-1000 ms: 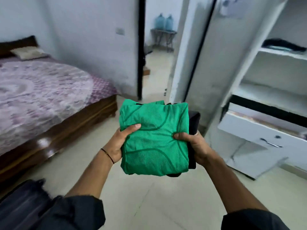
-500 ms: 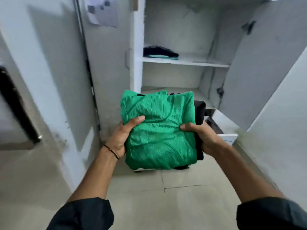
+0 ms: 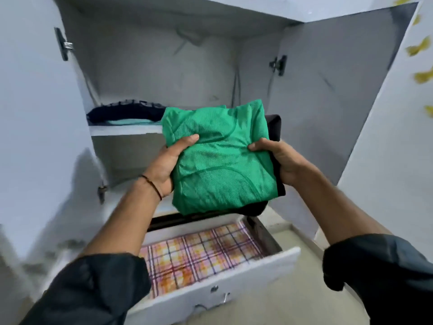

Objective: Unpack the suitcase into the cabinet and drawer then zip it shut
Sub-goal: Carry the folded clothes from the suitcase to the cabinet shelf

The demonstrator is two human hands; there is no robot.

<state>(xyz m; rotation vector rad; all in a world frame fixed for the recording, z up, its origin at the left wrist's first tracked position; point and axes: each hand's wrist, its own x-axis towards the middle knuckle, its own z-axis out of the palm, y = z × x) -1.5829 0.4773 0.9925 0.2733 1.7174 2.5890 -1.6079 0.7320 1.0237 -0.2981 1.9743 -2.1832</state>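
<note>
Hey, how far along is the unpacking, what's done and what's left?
Done: a dark folded pile of clothes already lies on the white cabinet's upper shelf.
In hand: the left hand and right hand grip a folded green mesh garment stacked on a black one, above the open white drawer with its plaid liner.
Left: stow this stack. The suitcase is out of view, so zipping can't be judged.

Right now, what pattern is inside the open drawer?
The drawer liner is pink-and-orange plaid, clearest in the head view.
</note>
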